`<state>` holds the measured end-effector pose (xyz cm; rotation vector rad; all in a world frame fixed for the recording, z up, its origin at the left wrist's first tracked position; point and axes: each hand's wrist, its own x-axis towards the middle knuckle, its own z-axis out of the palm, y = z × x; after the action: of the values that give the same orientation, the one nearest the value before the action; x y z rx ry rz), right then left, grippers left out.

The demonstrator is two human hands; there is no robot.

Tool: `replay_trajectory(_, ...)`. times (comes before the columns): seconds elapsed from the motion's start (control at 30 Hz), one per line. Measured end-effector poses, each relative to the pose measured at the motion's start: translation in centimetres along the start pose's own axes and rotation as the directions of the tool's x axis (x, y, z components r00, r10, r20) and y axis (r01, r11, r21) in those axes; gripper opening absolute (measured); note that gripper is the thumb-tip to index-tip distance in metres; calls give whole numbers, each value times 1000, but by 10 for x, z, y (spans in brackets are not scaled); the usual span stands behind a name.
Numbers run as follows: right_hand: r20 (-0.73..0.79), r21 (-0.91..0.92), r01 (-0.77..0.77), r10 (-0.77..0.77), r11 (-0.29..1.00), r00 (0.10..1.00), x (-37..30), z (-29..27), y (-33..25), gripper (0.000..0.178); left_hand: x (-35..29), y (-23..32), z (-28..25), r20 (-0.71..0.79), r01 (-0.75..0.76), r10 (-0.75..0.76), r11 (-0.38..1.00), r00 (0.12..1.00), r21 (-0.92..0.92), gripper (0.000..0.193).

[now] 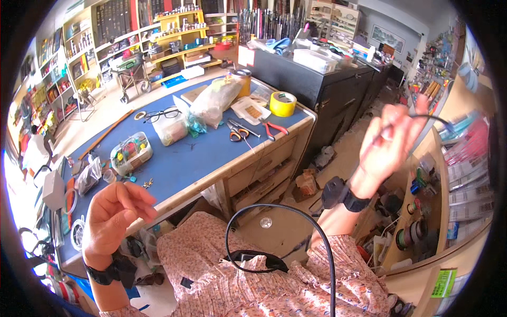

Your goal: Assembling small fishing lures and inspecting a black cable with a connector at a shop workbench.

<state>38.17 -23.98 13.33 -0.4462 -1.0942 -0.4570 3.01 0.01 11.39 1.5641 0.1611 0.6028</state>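
Left hand (117,214) is half curled over the table (195,158) edge, can't tell if it's pinching anything. At its 12 o'clock there's a clear tub (136,164) with green, yellow and red bits inside, plus loose gold bits (148,183) around 1. Right hand (388,140) is up, fingers bent, dark cord (435,117) by them at 2 o'clock, no clue if it's gripped. At the tub's 2 o'clock, 1 tray (239,107) holds tan stuff.
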Motion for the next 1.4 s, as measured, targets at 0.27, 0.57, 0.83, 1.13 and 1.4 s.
replay_trajectory(0.27,546,555,-342,-23,758,837,7,32,-19,11,-30,22,7,-117,-108,118,990,986,92,38)
replay_trajectory(0.57,933,-146,-395,260,907,250,2,90,9,22,-31,28,54,-2,-59,59,988,998,-145,15)
replay_trajectory(0.83,965,-216,-485,260,848,24,-12,104,22,20,10,36,98,289,-180,127,970,949,164,29)
replay_trajectory(1.13,962,-256,-379,271,889,-13,2,95,18,19,40,23,125,405,-572,433,745,806,342,19)
replay_trajectory(1.4,968,247,-600,-227,761,110,73,83,-17,16,50,11,151,431,-598,537,802,725,7,20)
